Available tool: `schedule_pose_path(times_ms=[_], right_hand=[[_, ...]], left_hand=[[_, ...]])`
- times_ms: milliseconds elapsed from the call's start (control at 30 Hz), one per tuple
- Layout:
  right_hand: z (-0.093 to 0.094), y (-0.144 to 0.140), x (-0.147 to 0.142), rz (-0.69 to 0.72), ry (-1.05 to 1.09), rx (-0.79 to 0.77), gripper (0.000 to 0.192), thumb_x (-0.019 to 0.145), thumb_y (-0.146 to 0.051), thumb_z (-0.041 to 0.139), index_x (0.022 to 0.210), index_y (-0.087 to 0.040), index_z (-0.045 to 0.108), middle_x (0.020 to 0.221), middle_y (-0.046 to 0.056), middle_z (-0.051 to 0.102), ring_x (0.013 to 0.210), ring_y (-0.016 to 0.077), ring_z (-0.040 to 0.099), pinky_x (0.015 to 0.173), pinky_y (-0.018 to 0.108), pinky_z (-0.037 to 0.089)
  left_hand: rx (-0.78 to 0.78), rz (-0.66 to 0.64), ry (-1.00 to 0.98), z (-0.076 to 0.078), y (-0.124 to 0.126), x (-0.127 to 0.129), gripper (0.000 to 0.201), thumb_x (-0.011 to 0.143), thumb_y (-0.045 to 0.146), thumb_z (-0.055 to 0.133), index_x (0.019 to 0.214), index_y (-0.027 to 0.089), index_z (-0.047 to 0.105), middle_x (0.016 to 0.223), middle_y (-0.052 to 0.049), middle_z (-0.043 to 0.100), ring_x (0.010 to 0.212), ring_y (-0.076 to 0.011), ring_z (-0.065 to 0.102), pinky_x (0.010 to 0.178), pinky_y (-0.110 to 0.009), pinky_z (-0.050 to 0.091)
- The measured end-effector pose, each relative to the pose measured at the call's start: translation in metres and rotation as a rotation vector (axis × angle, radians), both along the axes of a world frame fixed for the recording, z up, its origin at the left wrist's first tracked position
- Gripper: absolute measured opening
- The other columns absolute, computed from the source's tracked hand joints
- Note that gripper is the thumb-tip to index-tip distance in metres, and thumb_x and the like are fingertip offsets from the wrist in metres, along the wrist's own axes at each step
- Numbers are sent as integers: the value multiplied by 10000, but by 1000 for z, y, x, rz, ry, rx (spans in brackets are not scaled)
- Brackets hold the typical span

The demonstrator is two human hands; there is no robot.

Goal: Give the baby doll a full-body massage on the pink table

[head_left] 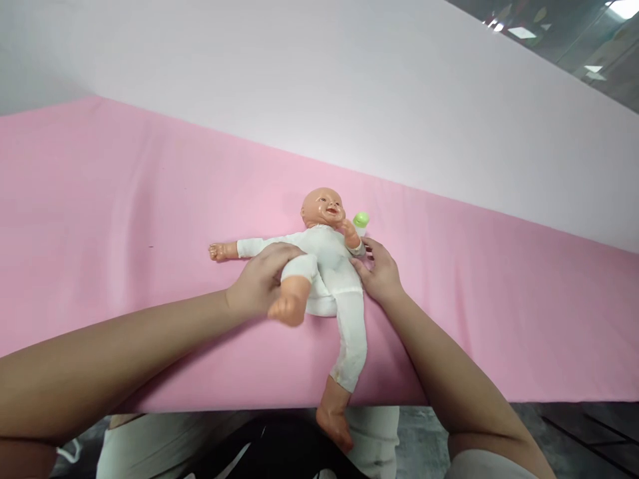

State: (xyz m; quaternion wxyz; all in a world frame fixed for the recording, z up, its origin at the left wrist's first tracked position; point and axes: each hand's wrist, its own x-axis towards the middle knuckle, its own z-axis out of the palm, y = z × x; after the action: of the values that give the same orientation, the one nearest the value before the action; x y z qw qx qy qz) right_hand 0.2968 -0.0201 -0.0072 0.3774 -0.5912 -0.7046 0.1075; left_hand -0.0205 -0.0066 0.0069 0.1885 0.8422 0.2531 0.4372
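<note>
A baby doll (327, 256) in a white suit lies on its back on the pink sheet (124, 219), head toward the wall. My left hand (259, 283) grips the doll's bent left-side leg, lifting its bare foot. On the doll's other flank, my right hand (380, 271) rests with fingers against its torso and arm. One doll leg hangs over the sheet's near edge. A small bottle with a green cap (361, 222) stands just beyond the doll's raised hand.
A white wall (349, 86) rises behind the pink surface. The near edge of the sheet runs along the bottom, with my lap and dark floor (574, 432) below it.
</note>
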Motion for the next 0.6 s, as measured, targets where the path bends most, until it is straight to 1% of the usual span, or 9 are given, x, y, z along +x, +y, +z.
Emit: schedule_pose_path(times_ms=[67, 133, 200, 233, 333, 400, 433, 500, 600], right_hand=[[-1, 3, 6, -95, 176, -64, 523, 904, -527, 779, 1337, -260, 662, 1261, 87, 770, 1023, 269, 724, 965, 486, 619], [-3, 7, 15, -140, 326, -78, 530, 885, -589, 782, 1266, -241, 662, 1154, 73, 779, 937, 233, 715, 905, 429, 624], [-5, 12, 27, -154, 468, -57, 569, 897, -640, 744, 1279, -235, 628, 1084, 57, 768, 899, 210, 714, 842, 380, 623], [-5, 15, 34, -171, 539, -57, 598, 905, -657, 722, 1317, -240, 603, 1027, 38, 757, 838, 193, 707, 769, 347, 617], [-4, 23, 51, -277, 695, -140, 674, 878, -632, 743, 1405, -258, 552, 845, -31, 683, 589, 131, 597, 497, 241, 480], [-2, 26, 59, -337, 726, -259, 634, 824, -548, 797, 1339, -238, 597, 808, -34, 662, 531, 114, 553, 415, 214, 385], [-1, 27, 61, -350, 728, -313, 577, 802, -501, 813, 1274, -227, 626, 828, -19, 677, 542, 114, 570, 406, 211, 382], [0, 28, 62, -343, 726, -370, 470, 792, -440, 814, 1172, -217, 650, 897, 16, 718, 603, 127, 631, 431, 216, 442], [0, 26, 59, -310, 766, -357, 486, 821, -439, 802, 1220, -219, 635, 963, 30, 749, 717, 150, 705, 572, 252, 596]], left_hand=[[131, -70, -9, 7, -15, -1, 337, 935, 296, 739, 1256, 231, 660, 1171, -98, 759, 1069, -265, 732, 943, -425, 621], [228, -183, -7, 11, -30, 0, 332, 943, 215, 710, 1270, 233, 653, 1138, -99, 758, 1028, -241, 733, 906, -389, 622], [289, -295, 12, 12, -40, 3, 312, 955, 190, 678, 1264, 225, 652, 1094, -103, 767, 986, -236, 734, 890, -383, 623], [306, -336, 22, 12, -43, 5, 297, 963, 188, 665, 1258, 223, 653, 1074, -104, 773, 970, -237, 734, 889, -384, 624], [318, -400, 29, 9, -45, 9, 276, 975, 180, 646, 1248, 217, 657, 1054, -109, 784, 945, -242, 725, 893, -390, 628], [306, -407, 12, 8, -43, 9, 282, 971, 170, 646, 1250, 206, 658, 1056, -119, 781, 943, -245, 722, 887, -393, 629], [299, -407, 2, 8, -42, 9, 289, 970, 168, 647, 1257, 206, 656, 1060, -121, 780, 943, -245, 725, 881, -393, 629], [283, -397, -15, 9, -39, 8, 306, 971, 174, 649, 1274, 219, 650, 1066, -118, 780, 946, -244, 735, 871, -389, 631], [271, -372, -33, 11, -36, 7, 328, 970, 177, 647, 1291, 242, 642, 1072, -108, 788, 946, -240, 752, 862, -381, 632]])
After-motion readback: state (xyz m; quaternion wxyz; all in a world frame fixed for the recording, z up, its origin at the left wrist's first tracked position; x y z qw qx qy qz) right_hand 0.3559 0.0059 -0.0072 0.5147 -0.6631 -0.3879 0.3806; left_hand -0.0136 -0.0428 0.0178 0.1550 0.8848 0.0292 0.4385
